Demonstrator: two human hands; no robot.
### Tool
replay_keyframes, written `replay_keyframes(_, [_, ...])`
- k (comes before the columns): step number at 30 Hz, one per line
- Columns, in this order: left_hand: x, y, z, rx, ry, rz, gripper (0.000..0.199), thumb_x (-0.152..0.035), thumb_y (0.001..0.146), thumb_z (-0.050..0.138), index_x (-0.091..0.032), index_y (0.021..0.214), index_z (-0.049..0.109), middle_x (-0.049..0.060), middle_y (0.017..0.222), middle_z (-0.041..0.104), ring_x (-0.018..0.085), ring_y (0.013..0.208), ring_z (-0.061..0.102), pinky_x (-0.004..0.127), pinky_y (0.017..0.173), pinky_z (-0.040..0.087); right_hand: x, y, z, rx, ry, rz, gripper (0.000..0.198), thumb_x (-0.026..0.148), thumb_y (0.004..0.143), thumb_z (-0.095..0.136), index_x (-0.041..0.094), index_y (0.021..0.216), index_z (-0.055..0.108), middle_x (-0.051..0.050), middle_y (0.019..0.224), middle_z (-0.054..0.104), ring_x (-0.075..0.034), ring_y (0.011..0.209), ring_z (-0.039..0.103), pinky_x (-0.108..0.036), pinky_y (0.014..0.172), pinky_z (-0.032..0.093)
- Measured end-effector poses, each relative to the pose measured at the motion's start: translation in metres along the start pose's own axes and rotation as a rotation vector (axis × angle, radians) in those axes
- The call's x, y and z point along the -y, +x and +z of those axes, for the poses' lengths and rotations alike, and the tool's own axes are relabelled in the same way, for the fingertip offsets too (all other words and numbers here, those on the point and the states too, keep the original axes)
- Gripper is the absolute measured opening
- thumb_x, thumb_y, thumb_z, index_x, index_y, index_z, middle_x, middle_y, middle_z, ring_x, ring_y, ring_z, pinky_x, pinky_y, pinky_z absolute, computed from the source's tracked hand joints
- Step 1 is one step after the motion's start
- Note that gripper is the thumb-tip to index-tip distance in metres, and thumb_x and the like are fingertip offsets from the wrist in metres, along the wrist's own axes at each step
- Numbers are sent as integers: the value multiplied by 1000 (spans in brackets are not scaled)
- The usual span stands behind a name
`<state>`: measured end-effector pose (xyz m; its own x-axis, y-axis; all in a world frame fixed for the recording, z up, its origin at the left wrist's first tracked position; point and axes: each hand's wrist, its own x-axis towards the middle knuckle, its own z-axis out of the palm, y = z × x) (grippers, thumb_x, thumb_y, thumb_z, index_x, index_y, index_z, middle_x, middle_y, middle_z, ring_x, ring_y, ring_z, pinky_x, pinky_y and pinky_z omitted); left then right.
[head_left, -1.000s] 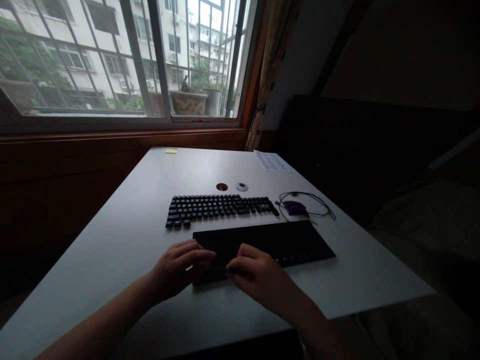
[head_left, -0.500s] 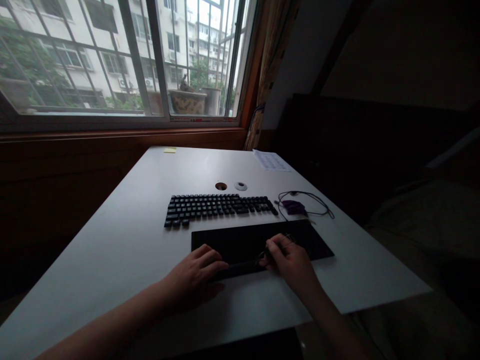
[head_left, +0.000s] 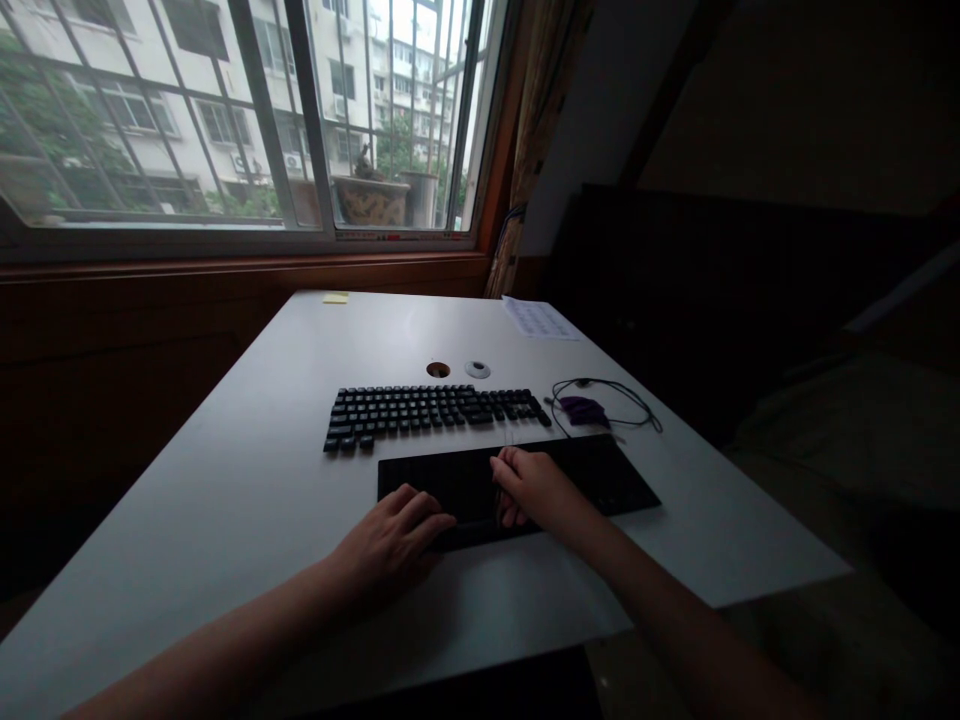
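A black keyboard (head_left: 600, 475) without visible keycaps lies on the white table, its long side facing me. My left hand (head_left: 401, 530) grips its front edge left of the middle, fingers on top. Over the middle of the keyboard, my right hand (head_left: 521, 485) is closed around a thin wire keycap puller (head_left: 511, 438). Fine wire ends stick out above the fist, and a bit shows below; the rest is hidden by the fingers. Just behind the keyboard, black keycaps (head_left: 420, 408) lie in rows in keyboard layout.
A thin black cable (head_left: 637, 395) loops beside a purple cloth-like item (head_left: 583, 411) on the right. Behind the keycaps are a round table hole (head_left: 438, 370) and its ring-shaped cover (head_left: 478, 369). Printed paper (head_left: 541, 318) and a yellow note (head_left: 335, 298) lie at the far edge.
My right hand has moved left across the keyboard and turned, with the keycap puller still in it. My left hand stays on the front edge. The view has shifted slightly.
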<state>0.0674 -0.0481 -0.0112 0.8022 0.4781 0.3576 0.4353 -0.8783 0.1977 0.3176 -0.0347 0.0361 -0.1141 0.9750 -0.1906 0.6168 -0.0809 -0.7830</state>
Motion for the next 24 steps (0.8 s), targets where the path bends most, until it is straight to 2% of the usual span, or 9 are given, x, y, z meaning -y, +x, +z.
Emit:
replay_keyframes(7, [0, -2, 5, -6, 19, 15, 36, -21, 92, 58, -19, 128, 52, 10, 112, 59, 26, 98, 51, 44, 86, 51, 2, 2, 1, 58, -60, -12, 27, 39, 96, 40, 19, 84, 51, 1, 55, 64, -14, 40, 63, -16, 34, 42])
replay_keyframes(11, [1, -2, 5, -7, 14, 10, 38, -21, 93, 58, -18, 130, 50, 11, 113, 57, 26, 98, 51, 44, 86, 51, 8, -4, 4, 35, -157, -68, 27, 39, 97, 39, 20, 82, 51, 2, 57, 64, -13, 41, 63, -17, 36, 41])
replay_keyframes(16, [2, -3, 7, -5, 2, 1, 40, -22, 93, 58, -18, 131, 49, 11, 113, 57, 26, 97, 50, 44, 85, 51, 10, -19, 10, -72, -300, -148, 28, 36, 98, 38, 21, 80, 53, 2, 58, 64, -12, 44, 62, -20, 48, 43])
replay_keyframes(21, [2, -3, 6, -17, -19, 7, 41, -22, 93, 57, -18, 133, 48, 11, 113, 58, 26, 99, 50, 44, 87, 51, 7, -36, 22, -230, -496, -278, 27, 31, 98, 40, 21, 78, 56, -4, 71, 68, -16, 60, 66, -26, 62, 46])
replay_keyframes(24, [1, -1, 3, -6, -48, -10, 44, -19, 91, 60, -18, 133, 48, 11, 113, 58, 26, 99, 50, 44, 87, 52, -1, -43, 29, -313, -528, -355, 26, 28, 99, 40, 21, 79, 56, -5, 77, 68, -18, 66, 66, -27, 62, 44])
